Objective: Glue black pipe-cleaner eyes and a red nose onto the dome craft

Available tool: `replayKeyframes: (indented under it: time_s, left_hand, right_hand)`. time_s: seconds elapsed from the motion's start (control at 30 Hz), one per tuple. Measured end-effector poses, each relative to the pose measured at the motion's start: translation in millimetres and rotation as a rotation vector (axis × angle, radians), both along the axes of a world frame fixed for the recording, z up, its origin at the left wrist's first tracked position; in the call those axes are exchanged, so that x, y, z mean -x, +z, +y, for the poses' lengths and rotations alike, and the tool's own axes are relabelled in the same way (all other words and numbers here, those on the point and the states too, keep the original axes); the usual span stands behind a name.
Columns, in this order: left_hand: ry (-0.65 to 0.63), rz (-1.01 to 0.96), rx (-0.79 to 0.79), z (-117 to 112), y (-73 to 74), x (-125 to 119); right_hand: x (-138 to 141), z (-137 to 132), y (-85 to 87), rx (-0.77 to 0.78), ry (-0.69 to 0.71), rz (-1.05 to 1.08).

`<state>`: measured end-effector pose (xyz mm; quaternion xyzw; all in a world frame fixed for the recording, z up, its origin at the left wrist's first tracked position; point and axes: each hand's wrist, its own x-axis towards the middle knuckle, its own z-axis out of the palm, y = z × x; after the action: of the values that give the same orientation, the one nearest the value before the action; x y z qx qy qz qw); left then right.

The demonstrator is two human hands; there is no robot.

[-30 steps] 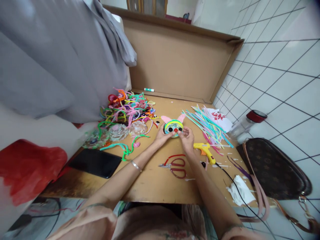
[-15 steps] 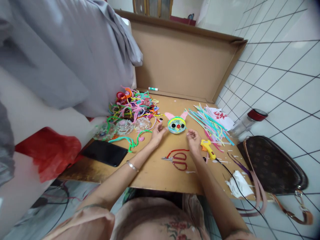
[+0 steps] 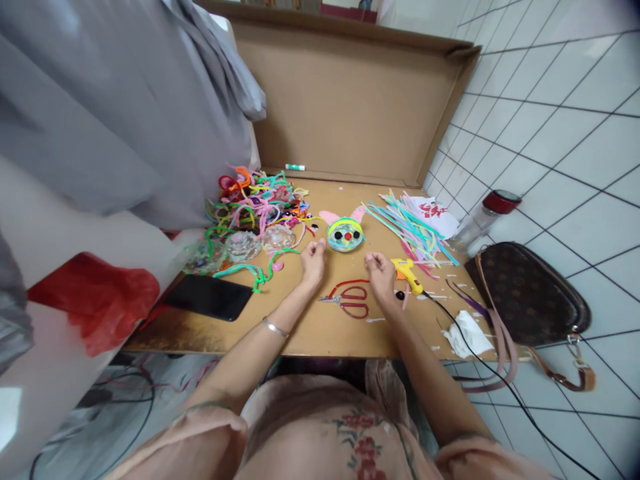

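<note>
A round craft animal face (image 3: 345, 235) rests on the table, with pink fuzzy ears, a yellow-green band, black button-like eyes and a red nose. My left hand (image 3: 313, 265) is just left of it and a little nearer to me, its fingers curled in, with nothing visible in them. To its lower right, my right hand (image 3: 381, 273) is also closed, and no held thing shows. Both hands are apart from the face. Red-handled scissors (image 3: 353, 302) lie between my forearms, beside a red pipe cleaner (image 3: 345, 283). A yellow glue gun (image 3: 410, 275) lies right of my right hand.
Left are a heap of pipe cleaners (image 3: 260, 200), clear coiled discs (image 3: 243, 246) and a black phone or tablet (image 3: 207, 297). Right are straight pipe cleaners (image 3: 415, 227), a red-lidded bottle (image 3: 483, 219), crumpled tissue (image 3: 467, 335) and a brown bag (image 3: 530, 293). Cardboard (image 3: 345, 107) stands behind.
Both hands have drawn back from the craft face towards me, and their fingers have curled in. The whole view has shifted slightly; the face stays on the table.
</note>
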<state>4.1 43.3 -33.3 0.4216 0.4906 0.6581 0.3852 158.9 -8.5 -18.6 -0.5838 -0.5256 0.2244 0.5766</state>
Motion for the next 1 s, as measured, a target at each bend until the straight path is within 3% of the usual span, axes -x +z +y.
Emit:
replayKeyframes:
  time_s: [0.3, 0.6, 1.0]
  left_hand:
    - [0.145, -0.004, -0.039, 14.3, -1.9, -4.7]
    - [0.081, 0.032, -0.127, 13.5, -1.6, 3.6]
    - [0.075, 0.079, -0.116, 3.8, 5.9, 4.8]
  right_hand:
    - [0.1, -8.2, 8.6, 0.041, -0.051, -0.015]
    - [6.3, -8.8, 5.5, 0.041, 0.000, 0.037]
    - [22.4, -11.1, 5.9, 0.005, 0.052, 0.025]
